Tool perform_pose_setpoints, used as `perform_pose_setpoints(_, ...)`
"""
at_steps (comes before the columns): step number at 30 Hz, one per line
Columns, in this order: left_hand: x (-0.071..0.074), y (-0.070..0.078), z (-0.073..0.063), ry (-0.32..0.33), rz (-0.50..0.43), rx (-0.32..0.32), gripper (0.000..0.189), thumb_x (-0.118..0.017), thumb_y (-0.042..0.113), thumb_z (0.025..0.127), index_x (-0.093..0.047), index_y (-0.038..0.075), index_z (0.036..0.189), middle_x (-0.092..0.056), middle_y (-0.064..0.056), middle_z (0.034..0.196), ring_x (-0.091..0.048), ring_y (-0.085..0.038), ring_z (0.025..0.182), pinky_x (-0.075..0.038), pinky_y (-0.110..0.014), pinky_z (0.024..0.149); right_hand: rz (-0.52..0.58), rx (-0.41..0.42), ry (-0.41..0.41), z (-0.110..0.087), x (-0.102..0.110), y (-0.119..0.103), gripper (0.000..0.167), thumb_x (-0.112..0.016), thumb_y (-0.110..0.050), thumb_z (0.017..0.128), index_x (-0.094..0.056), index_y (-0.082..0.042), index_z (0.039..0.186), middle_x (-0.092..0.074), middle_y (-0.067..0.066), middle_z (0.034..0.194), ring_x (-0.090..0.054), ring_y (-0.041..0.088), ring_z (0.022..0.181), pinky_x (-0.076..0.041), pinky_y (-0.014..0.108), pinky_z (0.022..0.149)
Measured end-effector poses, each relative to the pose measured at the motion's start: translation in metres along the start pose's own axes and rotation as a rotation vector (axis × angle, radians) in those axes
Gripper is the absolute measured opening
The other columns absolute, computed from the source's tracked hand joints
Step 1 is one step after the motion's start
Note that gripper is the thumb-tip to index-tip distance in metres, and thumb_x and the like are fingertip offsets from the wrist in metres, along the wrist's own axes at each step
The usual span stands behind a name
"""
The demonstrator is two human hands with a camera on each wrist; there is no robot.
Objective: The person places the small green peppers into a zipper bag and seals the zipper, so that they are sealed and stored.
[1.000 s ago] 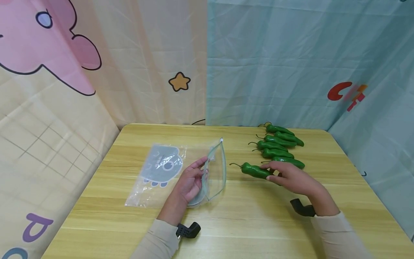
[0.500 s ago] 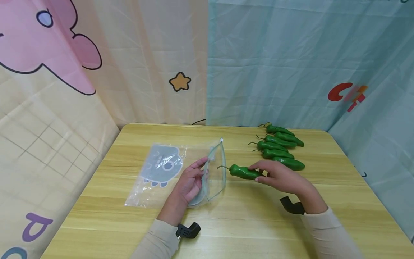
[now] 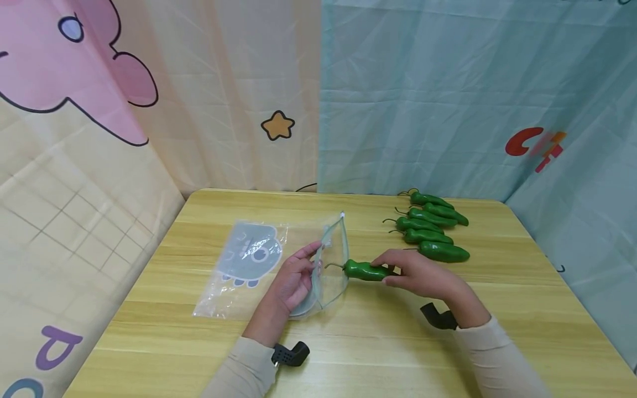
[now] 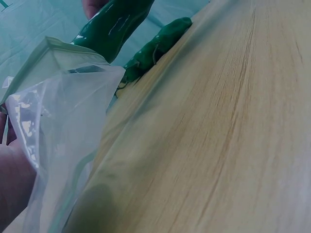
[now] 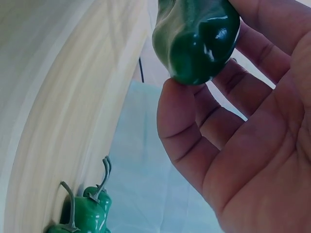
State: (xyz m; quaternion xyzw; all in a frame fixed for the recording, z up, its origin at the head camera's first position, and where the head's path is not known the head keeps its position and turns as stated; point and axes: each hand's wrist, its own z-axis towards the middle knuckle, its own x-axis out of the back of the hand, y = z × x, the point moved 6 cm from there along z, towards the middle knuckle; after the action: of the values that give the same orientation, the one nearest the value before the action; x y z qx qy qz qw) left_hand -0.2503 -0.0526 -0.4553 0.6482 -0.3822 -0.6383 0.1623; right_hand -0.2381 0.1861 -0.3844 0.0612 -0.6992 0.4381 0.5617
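A clear zip bag (image 3: pixel 219 301) with a grey cartoon print lies on the table, its green-edged mouth spread toward the right. My left hand (image 3: pixel 293 282) holds the bag at one edge of that mouth; part of the hand is hidden by plastic in the left wrist view. Between thumb and fingers, my right hand (image 3: pixel 423 275) pinches a green chili pepper (image 3: pixel 365 271) by its tip end. The pepper's stem points left, at the bag's opening. In the left wrist view the held pepper (image 4: pixel 116 29) appears right beside the bag's rim (image 4: pixel 73 53).
Several more green peppers (image 3: pixel 443 252) lie in a column at the table's back right, stems to the left. The wooden table (image 3: pixel 348 359) meets a beige curtain (image 3: pixel 219 110) and a blue curtain (image 3: pixel 423 110) behind it.
My right hand has moved left with the pepper, bringing its stem from apart from the bag to the mouth. The left hand and bag stay in place.
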Motion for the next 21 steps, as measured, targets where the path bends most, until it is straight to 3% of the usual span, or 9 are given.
perform_pose_setpoints(8,-0.001,0.001,-0.001,0.012,-0.004,0.005,0.047,-0.037,-0.014,0.087,-0.061,0.003,0.125,-0.05,-0.011,0.134,-0.057,-0.01,0.08,-0.051,-0.017,0.069,-0.027,0.027,0.001,0.004,-0.007,-0.004,0.033,-0.071,-0.017,0.092,-0.065,-0.015,0.124,-0.063,-0.005,0.116,-0.059,0.012,0.097,-0.052,0.039,0.082)
perform_pose_setpoints(16,-0.001,0.001,-0.001,0.016,-0.002,-0.005,0.052,-0.038,-0.014,0.087,-0.054,-0.002,0.135,-0.049,-0.011,0.137,-0.057,-0.01,0.08,-0.051,-0.017,0.069,-0.047,0.057,-0.03,0.01,-0.016,-0.008,0.032,-0.07,-0.017,0.093,-0.065,-0.014,0.125,-0.063,-0.004,0.119,-0.059,0.015,0.104,-0.051,0.038,0.085)
perform_pose_setpoints(21,0.0,0.002,-0.002,0.023,-0.005,-0.013,0.051,-0.038,-0.013,0.088,-0.058,0.0,0.132,-0.051,-0.009,0.135,-0.057,-0.01,0.079,-0.051,-0.018,0.068,-0.044,0.063,-0.047,0.015,-0.021,-0.011,0.031,-0.07,-0.017,0.093,-0.066,-0.014,0.124,-0.063,-0.005,0.118,-0.058,0.015,0.106,-0.051,0.04,0.089)
